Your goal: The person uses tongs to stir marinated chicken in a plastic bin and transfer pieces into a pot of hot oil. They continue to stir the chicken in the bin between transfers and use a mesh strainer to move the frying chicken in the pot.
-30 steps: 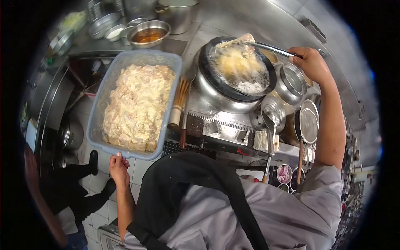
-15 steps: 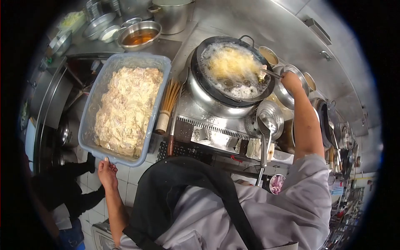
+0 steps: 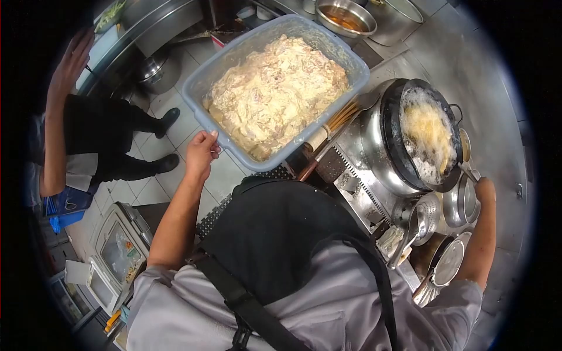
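My left hand (image 3: 202, 153) is closed on the near left corner of a grey-blue plastic tub (image 3: 346, 51). Pale, batter-coated pieces (image 3: 278, 88) fill much of the tub. At the right, my right hand (image 3: 485, 191) grips metal tongs (image 3: 468, 172), whose tips reach to the near edge of a black wok (image 3: 393, 120). Yellow food (image 3: 422, 126) fries there in foaming oil; the tong tips are too small to make out.
A bamboo brush (image 3: 341, 118) lies between tub and stove. A perforated strainer (image 3: 430, 212) and a ladle (image 3: 413, 231) rest near the wok. A bowl of amber liquid (image 3: 345, 19) stands behind. At the left are another person's raised hand (image 3: 73, 61) and black shoes (image 3: 168, 120).
The view has turned left, so tub and wok appear farther right. The other person's arm and legs show more. My left hand still holds the tub and my right hand the tongs.
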Motion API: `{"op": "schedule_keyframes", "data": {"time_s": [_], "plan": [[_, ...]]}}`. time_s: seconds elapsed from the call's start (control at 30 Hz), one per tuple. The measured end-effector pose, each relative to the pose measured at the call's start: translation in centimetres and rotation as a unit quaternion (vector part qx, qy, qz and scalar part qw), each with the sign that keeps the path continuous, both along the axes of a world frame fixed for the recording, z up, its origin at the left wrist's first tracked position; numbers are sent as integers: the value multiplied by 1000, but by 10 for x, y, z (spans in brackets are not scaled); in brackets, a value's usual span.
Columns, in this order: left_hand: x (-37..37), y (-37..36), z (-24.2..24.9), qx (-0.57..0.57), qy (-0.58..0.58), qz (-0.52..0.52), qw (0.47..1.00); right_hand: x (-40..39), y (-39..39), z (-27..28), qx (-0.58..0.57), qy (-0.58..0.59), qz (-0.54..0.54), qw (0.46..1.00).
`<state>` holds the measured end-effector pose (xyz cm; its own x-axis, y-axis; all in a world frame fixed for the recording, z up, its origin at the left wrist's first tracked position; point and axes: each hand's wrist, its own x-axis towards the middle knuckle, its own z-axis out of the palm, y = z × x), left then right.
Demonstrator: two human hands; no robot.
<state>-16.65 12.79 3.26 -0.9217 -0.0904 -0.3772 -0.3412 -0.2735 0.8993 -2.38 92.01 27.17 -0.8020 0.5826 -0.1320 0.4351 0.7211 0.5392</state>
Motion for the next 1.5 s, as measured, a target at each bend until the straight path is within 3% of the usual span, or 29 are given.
{"op": "schedule_keyframes", "data": {"time_s": [0.07,0.2,0.27,0.4,0.5,0.67,0.83,0.97,1.03,1.07,1.13,1.17,1.23,1.37,1.5], "plan": [[0,-1,0,7,-1,-5,1000,-12,-24,16,28,44,-27,998],[1,0,3,10,4,-5,1000,-55,-139,66,-75,197,168,963],[1,0,3,20,8,-4,1000,-90,-223,71,-140,217,198,946],[-1,-3,-3,26,7,-10,1000,-162,-347,22,-169,128,257,943],[-1,-5,-1,35,8,-17,999,-230,-399,-38,-151,15,195,969],[-2,-5,1,38,12,-19,999,-280,-428,-107,-163,14,189,968],[-4,-7,0,33,13,-29,999,-295,-414,-138,-184,66,160,968],[-5,-12,-1,28,15,-45,999,-282,-353,-119,-209,92,270,935],[-6,-12,-3,31,18,-49,998,-264,-336,-104,-358,156,188,901],[-6,-13,-4,33,19,-50,998,-255,-331,-96,-356,159,187,902],[-6,-13,-3,35,16,-51,998,-238,-323,-78,-493,204,92,841],[-6,-13,-3,35,10,-50,998,-231,-321,-69,-491,210,89,841],[-6,-13,-3,38,10,-53,998,-217,-318,-54,-587,256,72,765],[-7,-12,-4,30,5,-49,998,-193,-332,-12,-591,255,45,764],[-6,-14,-8,23,1,-70,997,-167,-323,12,-559,289,87,773]]}}
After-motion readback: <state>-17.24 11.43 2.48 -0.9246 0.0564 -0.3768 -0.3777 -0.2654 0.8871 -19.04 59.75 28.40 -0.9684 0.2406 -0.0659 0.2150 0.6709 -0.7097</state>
